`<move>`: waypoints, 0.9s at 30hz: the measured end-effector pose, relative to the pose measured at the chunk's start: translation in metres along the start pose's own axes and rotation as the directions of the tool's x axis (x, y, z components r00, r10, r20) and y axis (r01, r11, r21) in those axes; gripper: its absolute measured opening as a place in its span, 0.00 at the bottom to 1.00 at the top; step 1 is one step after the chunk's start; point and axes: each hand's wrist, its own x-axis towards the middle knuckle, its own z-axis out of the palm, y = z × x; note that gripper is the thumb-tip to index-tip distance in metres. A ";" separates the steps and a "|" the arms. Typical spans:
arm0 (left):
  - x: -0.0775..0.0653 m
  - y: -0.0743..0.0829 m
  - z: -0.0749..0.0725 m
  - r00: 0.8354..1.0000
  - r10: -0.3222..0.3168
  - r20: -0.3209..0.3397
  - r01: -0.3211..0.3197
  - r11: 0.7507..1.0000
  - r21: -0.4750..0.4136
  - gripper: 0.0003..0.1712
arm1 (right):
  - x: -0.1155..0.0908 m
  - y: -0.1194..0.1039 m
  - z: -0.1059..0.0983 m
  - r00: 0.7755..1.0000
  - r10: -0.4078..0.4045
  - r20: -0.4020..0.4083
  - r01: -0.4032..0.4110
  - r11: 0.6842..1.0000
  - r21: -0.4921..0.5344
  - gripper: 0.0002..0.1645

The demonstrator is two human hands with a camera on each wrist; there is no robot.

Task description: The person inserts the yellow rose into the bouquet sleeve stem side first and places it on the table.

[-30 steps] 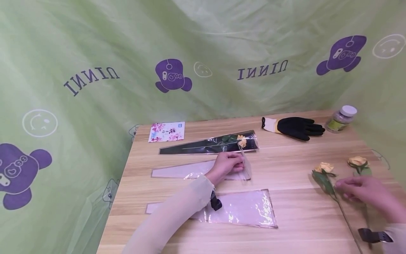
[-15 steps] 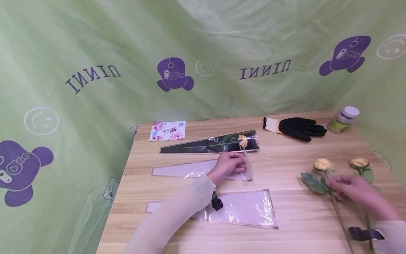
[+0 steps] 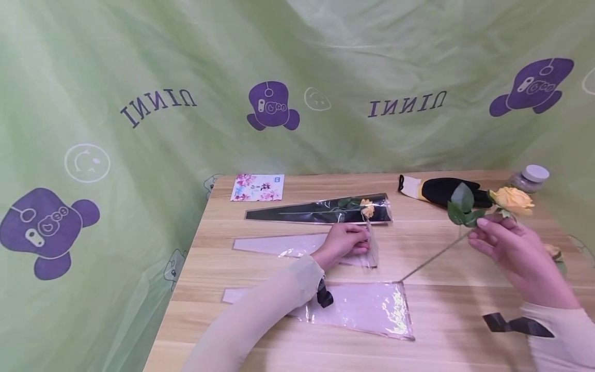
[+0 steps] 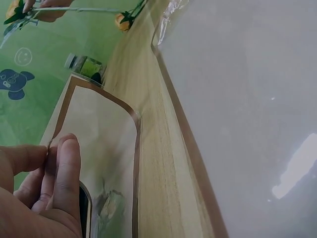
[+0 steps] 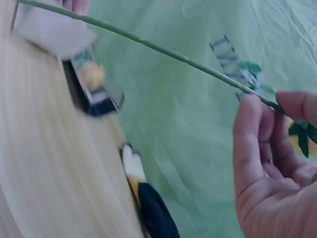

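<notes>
My left hand [image 3: 341, 243] pinches the open wide edge of a pale plastic flower sleeve [image 3: 279, 245] and lifts it off the table; in the left wrist view its thumb and fingers [image 4: 69, 153] close on the brown-bordered film. My right hand [image 3: 516, 253] holds a yellow rose [image 3: 511, 200] by its stem, just below the bloom and green leaves. The stem [image 5: 163, 50] slants down-left, its lower end overlapping the corner of the nearer pale sleeve [image 3: 358, 307] in the head view. Farther back lies a black sleeve [image 3: 297, 212] with another yellow rose [image 3: 367, 208] inside.
Another yellow rose [image 3: 553, 251] lies at the right, partly hidden behind my right hand. At the back are a flowered card [image 3: 257, 187], a black work glove [image 3: 441, 191] and a white-lidded jar [image 3: 534, 174]. Green printed cloth [image 3: 334, 134] hangs behind the wooden table [image 3: 209, 263].
My right hand has lifted the rose from the right side of the table, moving up and left with its stem swung toward the sleeves. The left hand keeps its pinch. The view has shifted slightly.
</notes>
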 end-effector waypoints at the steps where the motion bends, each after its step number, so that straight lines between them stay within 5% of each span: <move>1: 0.000 0.000 0.000 1.000 0.001 0.000 -0.001 1.000 -0.003 0.03 | 0.003 0.004 0.005 1.000 -0.027 0.002 0.026 0.999 0.047 0.14; 8: 0.000 -0.002 0.000 0.999 0.040 0.020 -0.040 0.999 0.016 0.05 | 0.015 0.030 0.034 0.968 -0.224 -0.116 0.243 0.948 0.204 0.11; 13: 0.000 -0.004 -0.001 0.984 0.166 0.064 -0.172 0.980 0.100 0.05 | 0.019 0.032 0.045 0.929 -0.325 -0.178 0.358 0.910 0.210 0.09; 17: 0.000 -0.003 -0.003 0.953 0.290 0.086 -0.303 0.924 0.235 0.04 | 0.020 0.033 0.051 0.896 -0.390 -0.210 0.419 0.901 0.115 0.05; 20: -0.001 -0.002 -0.005 0.924 0.365 0.114 -0.381 0.854 0.355 0.04 | 0.019 0.037 0.054 0.861 -0.432 -0.268 0.449 0.893 0.005 0.04; 24: -0.003 -0.003 -0.005 0.892 0.427 0.151 -0.442 0.751 0.490 0.03 | 0.018 0.039 0.057 0.800 -0.485 -0.354 0.491 0.867 -0.078 0.10; 27: -0.003 -0.002 -0.005 0.880 0.449 0.156 -0.459 0.717 0.524 0.03 | 0.015 0.039 0.062 0.767 -0.534 -0.355 0.542 0.836 -0.086 0.10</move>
